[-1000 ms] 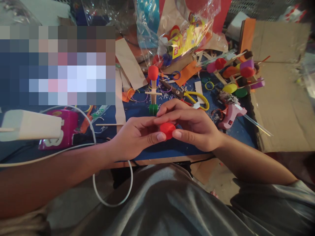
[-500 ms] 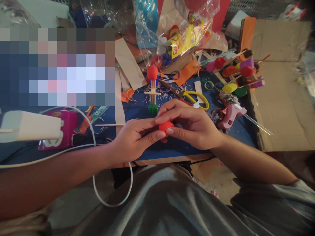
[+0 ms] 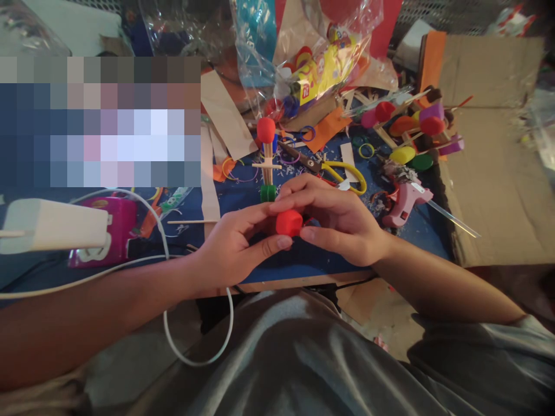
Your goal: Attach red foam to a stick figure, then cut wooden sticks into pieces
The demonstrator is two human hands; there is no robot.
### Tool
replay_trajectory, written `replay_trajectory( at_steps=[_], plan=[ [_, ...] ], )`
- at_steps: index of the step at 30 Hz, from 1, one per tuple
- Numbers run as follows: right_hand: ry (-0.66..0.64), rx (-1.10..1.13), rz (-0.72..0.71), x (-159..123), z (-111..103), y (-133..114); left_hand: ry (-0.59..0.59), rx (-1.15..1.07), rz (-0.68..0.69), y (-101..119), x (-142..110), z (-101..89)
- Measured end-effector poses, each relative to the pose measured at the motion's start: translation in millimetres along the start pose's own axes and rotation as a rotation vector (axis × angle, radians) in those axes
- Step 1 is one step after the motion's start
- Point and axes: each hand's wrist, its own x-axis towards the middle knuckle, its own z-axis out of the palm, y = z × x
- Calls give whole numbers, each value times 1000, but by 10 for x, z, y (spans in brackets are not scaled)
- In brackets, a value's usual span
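A lump of red modelling clay [image 3: 289,223] sits between both hands, above the near edge of the blue tabletop. My left hand [image 3: 236,245] is closed around its left side, thumb below and fingers above. From the right, my right hand [image 3: 342,222] curls over the lump, its fingertips at the top and its thumb by the right edge. Just beyond the hands is a small stick model with a red block [image 3: 266,130] at its far end and a green roll [image 3: 267,193] at its near end.
Yellow-handled scissors [image 3: 344,173] and a pink glue gun [image 3: 407,202] lie beyond my right hand. Farther right are a stick model with coloured clay pieces [image 3: 403,155] and cardboard [image 3: 498,173]. A white charger [image 3: 56,225], its cable and a magenta socket block [image 3: 124,228] sit left.
My right thumb has moved off the front of the red clay toward the right, so more of the lump shows. The lump looks turned, with an angular face to the right.
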Motion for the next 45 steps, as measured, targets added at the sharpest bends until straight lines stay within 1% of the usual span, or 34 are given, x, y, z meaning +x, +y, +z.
replay_trajectory(
  at_steps=[3, 5, 7, 12, 17, 20, 23, 25, 29, 33, 36, 38, 42, 45],
  plan=[
    [17, -131, -96, 1, 6, 35, -27, -82, -24, 30, 24, -5],
    [41, -242, -163, 5, 22, 74, -30, -90, -31, 23, 29, -9],
    [57, -292, -189, 8, 36, 107, -30, -105, -57, 1, 24, -10],
    [61, -299, -203, 7, 39, 115, -46, -195, -124, -20, 16, -5],
    [35, -327, -194, 6, 35, 99, -38, -101, -125, 45, 48, -22],
    [41, -328, -201, 2, 42, 108, -31, -46, -116, 67, 58, -29],
    [52, -345, -213, -6, 48, 121, -53, -68, -101, 43, 55, -22],
    [55, -348, -210, -8, 49, 122, -60, -124, -109, 11, 49, -12],
    [52, -327, -196, 1, 45, 97, -45, -198, -171, -15, 43, 3],
    [31, -240, -187, 7, 33, 52, -55, -169, -165, 37, 54, -1],
    [23, -119, -82, -1, 24, 35, -66, -154, -131, 57, 63, -14],
    [11, -77, -32, -5, 20, 39, -75, -149, -116, 50, 66, -24],
    [-30, -101, -35, 1, 14, 54, -63, -118, -145, 33, 70, -43],
    [-14, -113, -22, 7, 18, 54, -62, -109, -171, 24, 68, -50]
  ],
)
